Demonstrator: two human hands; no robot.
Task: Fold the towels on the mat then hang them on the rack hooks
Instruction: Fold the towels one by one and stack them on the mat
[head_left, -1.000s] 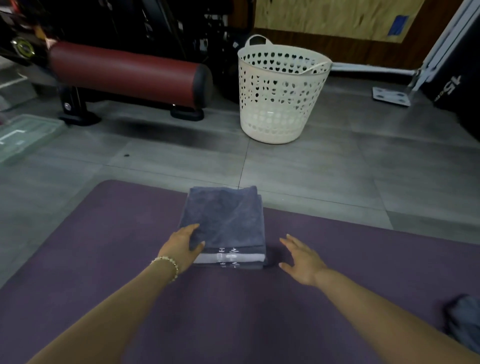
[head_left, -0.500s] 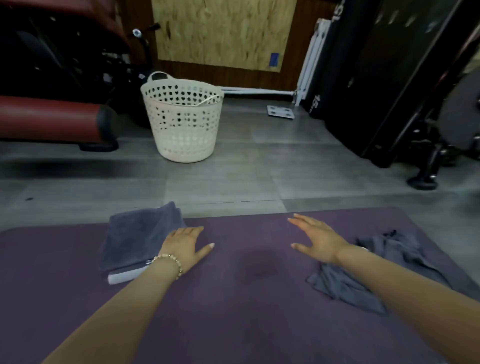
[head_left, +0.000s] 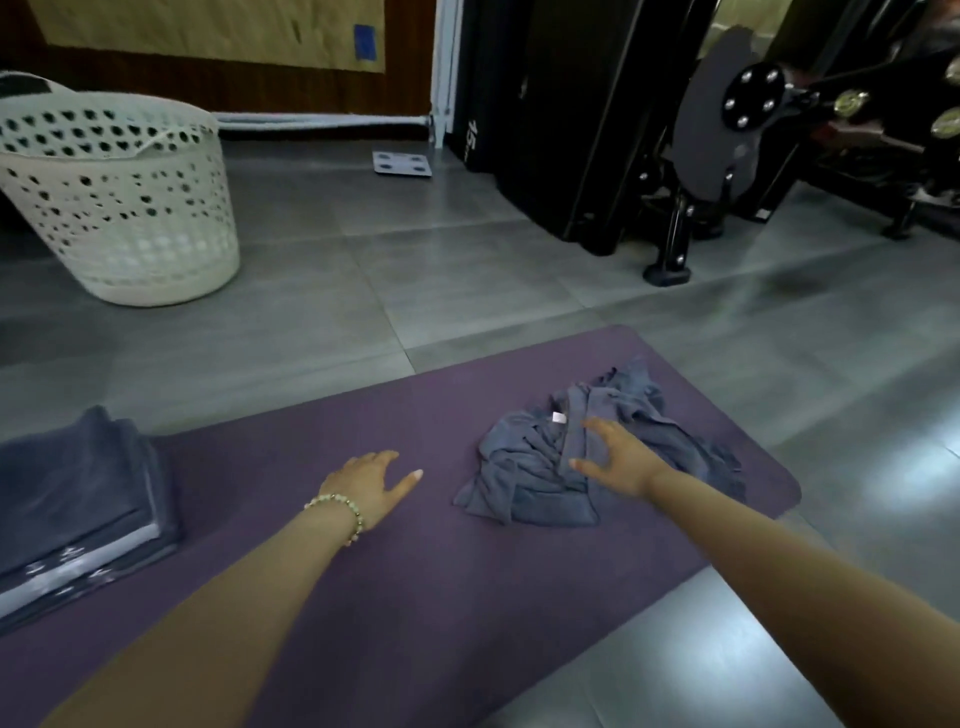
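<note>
At centre right of the frame, the crumpled grey-blue cloth towel (head_left: 597, 462) lies directly under the spread right hand (head_left: 615, 460); the left hand (head_left: 371, 486), spread, rests beside it on the purple foam mat (head_left: 441, 571).

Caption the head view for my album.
Open right hand over a crumpled towel on the mat, folded towels at left.

Home gym: weight machine (head_left: 717, 119), purple exercise mat (head_left: 363, 597), scale (head_left: 402, 164) on tiled floor.
</note>
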